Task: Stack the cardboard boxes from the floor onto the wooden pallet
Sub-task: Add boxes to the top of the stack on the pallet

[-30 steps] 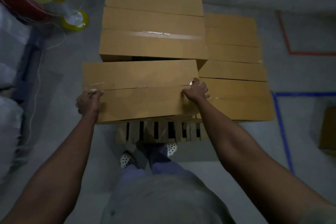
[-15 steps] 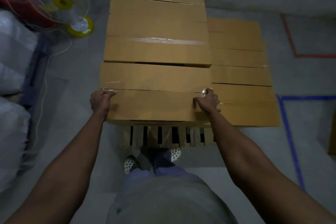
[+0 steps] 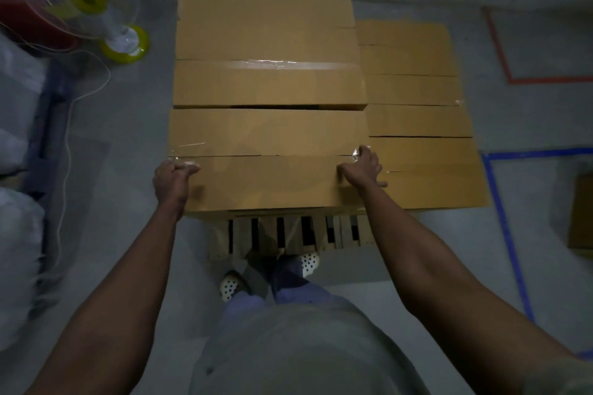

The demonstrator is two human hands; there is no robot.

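At twelve o'clock from your feet, the wooden pallet [image 3: 288,236] carries a tall column of boxes [image 3: 266,42], with a lower stack [image 3: 417,125] at its three o'clock. The near box [image 3: 266,135] sits on the column's six o'clock end, tight against its neighbour, probably to keep the tier flush. Another box [image 3: 582,212] seems to wait on the floor far right. Your left hand [image 3: 171,178] curls its fingers round the box's nine o'clock end, and your right hand [image 3: 362,167] presses the three o'clock corner with fingers splayed, squaring it.
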